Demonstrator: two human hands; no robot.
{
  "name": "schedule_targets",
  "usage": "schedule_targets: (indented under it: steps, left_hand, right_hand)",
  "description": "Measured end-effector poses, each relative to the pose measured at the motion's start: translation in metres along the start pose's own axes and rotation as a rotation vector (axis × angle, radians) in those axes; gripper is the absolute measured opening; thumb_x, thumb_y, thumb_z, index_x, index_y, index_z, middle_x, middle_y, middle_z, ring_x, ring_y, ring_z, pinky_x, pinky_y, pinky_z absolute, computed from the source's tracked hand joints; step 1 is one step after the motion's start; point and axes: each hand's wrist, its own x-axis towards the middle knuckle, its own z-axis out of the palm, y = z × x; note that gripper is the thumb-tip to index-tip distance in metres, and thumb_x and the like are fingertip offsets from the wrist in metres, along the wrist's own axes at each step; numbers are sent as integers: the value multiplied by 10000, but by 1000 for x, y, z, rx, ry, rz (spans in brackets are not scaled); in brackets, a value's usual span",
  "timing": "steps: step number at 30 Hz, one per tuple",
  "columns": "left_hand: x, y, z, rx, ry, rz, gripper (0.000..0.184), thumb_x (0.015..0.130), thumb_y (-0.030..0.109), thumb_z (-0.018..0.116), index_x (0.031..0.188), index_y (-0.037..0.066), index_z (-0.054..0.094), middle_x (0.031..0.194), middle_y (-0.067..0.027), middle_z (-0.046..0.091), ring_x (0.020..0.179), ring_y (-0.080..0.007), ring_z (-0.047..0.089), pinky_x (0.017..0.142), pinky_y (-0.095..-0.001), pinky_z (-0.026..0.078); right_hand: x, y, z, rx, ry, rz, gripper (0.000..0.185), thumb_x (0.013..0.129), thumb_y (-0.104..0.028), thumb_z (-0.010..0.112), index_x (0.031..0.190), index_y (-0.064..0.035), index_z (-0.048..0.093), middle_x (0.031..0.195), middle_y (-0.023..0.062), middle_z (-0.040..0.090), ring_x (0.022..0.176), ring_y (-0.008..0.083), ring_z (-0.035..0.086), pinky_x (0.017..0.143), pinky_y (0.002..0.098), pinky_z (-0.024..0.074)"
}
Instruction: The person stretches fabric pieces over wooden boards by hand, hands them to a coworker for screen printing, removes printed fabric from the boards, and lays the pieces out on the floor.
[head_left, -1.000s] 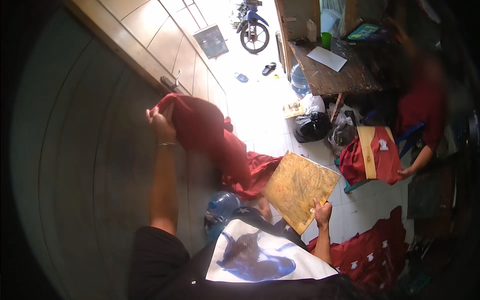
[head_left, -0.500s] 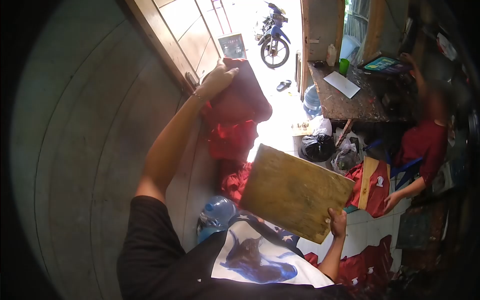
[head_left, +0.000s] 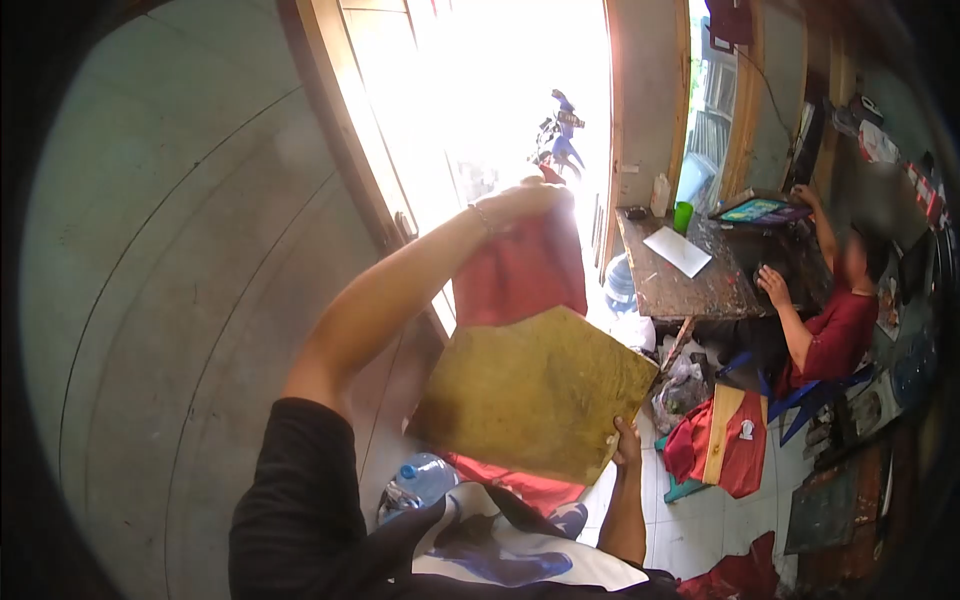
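My left hand (head_left: 522, 203) is raised in front of the bright doorway, its fingers closed on the upper edge of a red cloth (head_left: 522, 275). The cloth hangs down behind a flat yellow-brown wooden board (head_left: 535, 395), and more red fabric shows below the board's lower edge. Whether the cloth touches the board's far side is hidden. My right hand (head_left: 627, 443) grips the board at its right edge, thumb on the near face. The board is tilted, with one corner pointing up toward the cloth.
A large water bottle (head_left: 425, 478) stands below by my left side. At right, a seated person (head_left: 835, 335) works at a stained table (head_left: 715, 285) with a screen (head_left: 765, 210). Red cloth on a wooden board (head_left: 735, 440) rests on a low stool; more red fabric (head_left: 740, 575) lies lower right.
My left hand and the red cloth have moved right and down, closer to the board. The board has shifted left and turned. The other person's near hand has moved from the red cloth to the table.
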Motion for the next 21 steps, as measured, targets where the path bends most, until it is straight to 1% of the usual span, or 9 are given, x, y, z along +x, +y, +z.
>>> schedule_targets:
  steps: [4,8,9,12,13,15,17,19,21]
  left_hand:
    - [-25,23,6,-238,-324,51,493,929,393,522,1242,16,573,1178,-123,594,1030,-178,581,819,-303,510]
    - [-35,40,3,76,-518,458,545,931,348,553,1351,14,456,1205,-156,586,971,-217,630,796,-326,536]
    - [-36,50,-1,66,-503,312,570,936,327,551,1391,26,391,1229,-177,575,980,-234,638,818,-329,537]
    - [-68,56,-39,-253,-491,516,551,968,225,486,1432,-1,296,1274,-192,562,1049,-246,628,897,-349,521]
    - [-82,47,-53,-339,-361,648,480,972,208,470,1386,-13,371,1207,-176,603,1035,-238,629,890,-336,517]
    - [-79,-27,-65,-557,92,419,345,945,175,496,1238,-5,529,1065,-114,648,930,-173,638,815,-297,531]
    - [-90,-110,-36,-365,171,345,304,931,191,541,1158,-5,584,999,-90,654,883,-146,633,789,-284,531]
    - [-111,-162,27,-463,-62,288,317,909,192,612,1163,2,599,1028,-99,659,906,-140,631,808,-273,526]
    - [-137,-138,72,-534,-335,255,493,901,205,660,1316,-3,495,1190,-114,611,1096,-169,574,951,-320,472]
  right_hand:
    - [-15,5,32,136,59,-14,450,890,-130,595,1314,-46,470,1206,114,612,1023,266,635,849,423,552]
    - [-11,17,26,111,0,6,431,898,-164,585,1302,-48,485,1164,109,631,978,254,649,804,389,567]
    - [-11,18,24,79,-30,55,438,909,-186,578,1312,-46,479,1204,108,613,1027,252,629,843,388,548]
    - [-19,29,39,263,138,-15,451,884,-144,609,1307,-51,482,1140,106,638,964,252,652,763,359,577]
    - [-18,41,18,269,149,-12,456,893,-157,599,1315,-37,475,1200,114,614,1030,263,630,833,393,557]
    - [-26,39,9,332,136,-13,454,905,-173,582,1322,-33,468,1233,116,596,1045,273,623,866,412,541]
    - [-34,39,4,467,53,10,467,944,-243,523,1352,-32,437,1317,127,543,1103,304,594,960,461,482]
    - [-53,20,26,426,153,-6,469,954,-264,509,1358,-38,435,1323,130,539,1131,310,575,980,468,464]
    - [-52,4,37,373,189,-39,495,969,-326,486,1377,-53,423,1335,137,530,1204,316,521,1026,472,420]
